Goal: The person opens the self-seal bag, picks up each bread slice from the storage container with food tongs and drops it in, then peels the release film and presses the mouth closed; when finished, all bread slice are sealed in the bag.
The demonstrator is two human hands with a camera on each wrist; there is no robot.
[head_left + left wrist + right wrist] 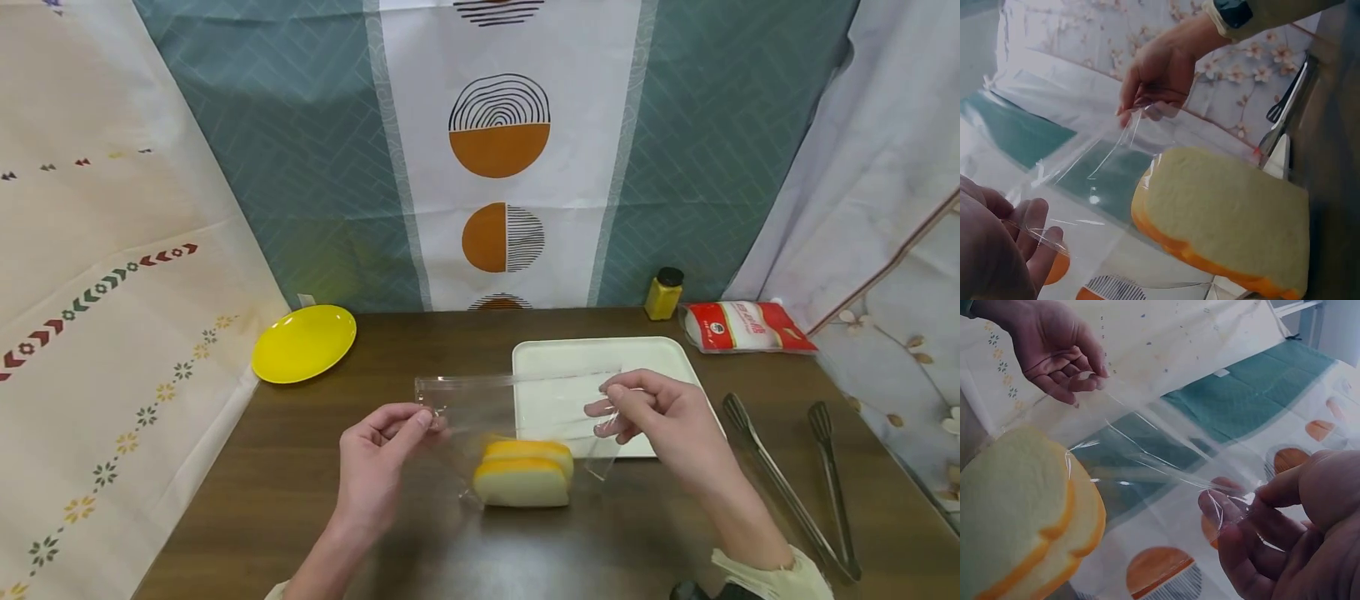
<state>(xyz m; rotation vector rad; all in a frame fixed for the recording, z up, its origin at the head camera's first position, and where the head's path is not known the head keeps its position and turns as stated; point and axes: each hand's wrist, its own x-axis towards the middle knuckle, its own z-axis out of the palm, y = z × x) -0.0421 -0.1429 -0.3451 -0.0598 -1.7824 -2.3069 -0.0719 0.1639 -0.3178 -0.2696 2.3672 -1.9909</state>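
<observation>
Two slices of bread (pixel 521 483) with orange-yellow crusts stand one behind the other inside a clear plastic bag (pixel 480 408), low over the brown table. My left hand (pixel 382 450) pinches the bag's left edge between thumb and fingers. On the opposite side my right hand (pixel 660 417) pinches the right edge, and the film stretches between both hands. In the left wrist view the bread slice (pixel 1229 219) hangs toward the bottom of the bag. From the right wrist the film (pixel 1147 444) shows creased and shiny, with both slices (pixel 1029 512) at the left.
Behind the bag lies a white tray (pixel 600 354). A yellow plate (pixel 303 343) sits at the back left. At the back right are a yellow bottle with a black lid (pixel 663 296) and a red-and-white packet (pixel 750 327). Metal tongs (pixel 787 492) lie on the right.
</observation>
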